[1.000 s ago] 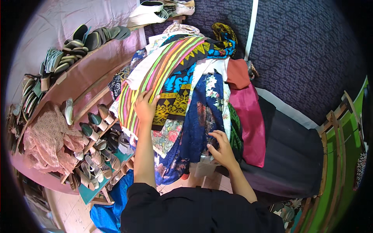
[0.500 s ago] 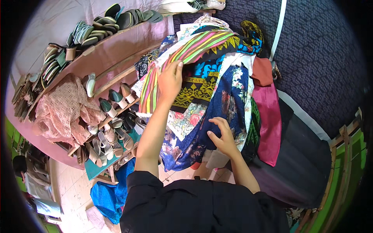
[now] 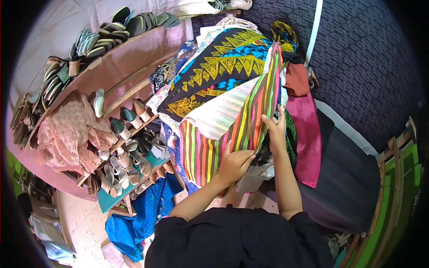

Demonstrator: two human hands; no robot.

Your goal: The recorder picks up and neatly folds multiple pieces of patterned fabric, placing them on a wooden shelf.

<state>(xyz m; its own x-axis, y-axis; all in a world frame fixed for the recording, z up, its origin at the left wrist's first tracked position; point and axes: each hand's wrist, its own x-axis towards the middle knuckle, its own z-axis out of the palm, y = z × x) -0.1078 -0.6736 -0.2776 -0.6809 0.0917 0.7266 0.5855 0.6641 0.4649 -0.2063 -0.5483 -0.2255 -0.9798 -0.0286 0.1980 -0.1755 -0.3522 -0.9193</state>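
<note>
A striped multicolour cloth [image 3: 228, 129] is turned over to the right across a pile of hanging fabrics. My left hand [image 3: 233, 164] presses flat on its lower part, fingers spread. My right hand [image 3: 275, 129] grips the cloth's right edge, fingers curled on the fold. Under it lies a black cloth with yellow and blue zigzag pattern [image 3: 214, 73]. A magenta satin cloth [image 3: 308, 138] and a rust-red one [image 3: 296, 80] hang at the right.
Curved pink shelves [image 3: 134, 53] at the left carry several sandals and heeled shoes. A pink lace cloth [image 3: 67, 134] drapes over the shelf. Blue fabric [image 3: 143, 210] lies on the tiled floor. A dark patterned curtain [image 3: 366, 62] and green wooden frame [image 3: 397, 192] stand at the right.
The striped cloth has been flipped over to the right, uncovering the black zigzag cloth. My left hand came down onto it; my right hand rose to its edge.
</note>
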